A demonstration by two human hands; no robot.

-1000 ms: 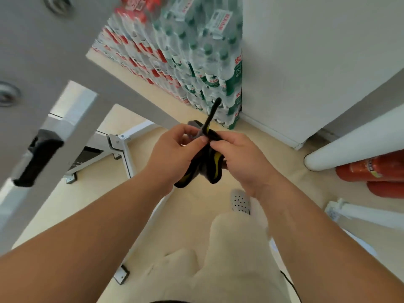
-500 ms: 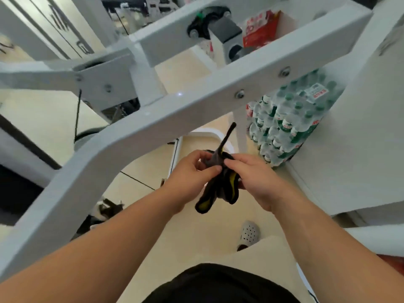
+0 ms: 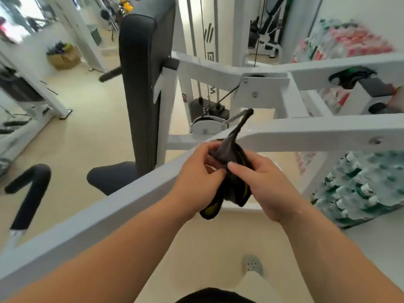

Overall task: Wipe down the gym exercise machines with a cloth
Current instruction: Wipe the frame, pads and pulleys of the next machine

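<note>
Cloth [image 3: 227, 150] partly hidden by fingers [image 3: 239, 169], bottle packs [image 3: 360, 189] blurred, shoe [image 3: 252, 263] half covered

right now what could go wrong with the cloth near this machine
1. The cloth is bunched between the left hand and right hand, with a thin tail sticking up. That tail might snag on the cable during wiping.
2. Bunched like this, it would likely clean only a narrow strip of the bar.
3. The bottles are stacked close on the right, so a wide elbow swing might knock them.

Soft dark cloth [image 3: 229, 154] with yellow trim; glossy white painted metal frame [image 3: 306, 134]; matt black padded backrest [image 3: 140, 88].
</note>
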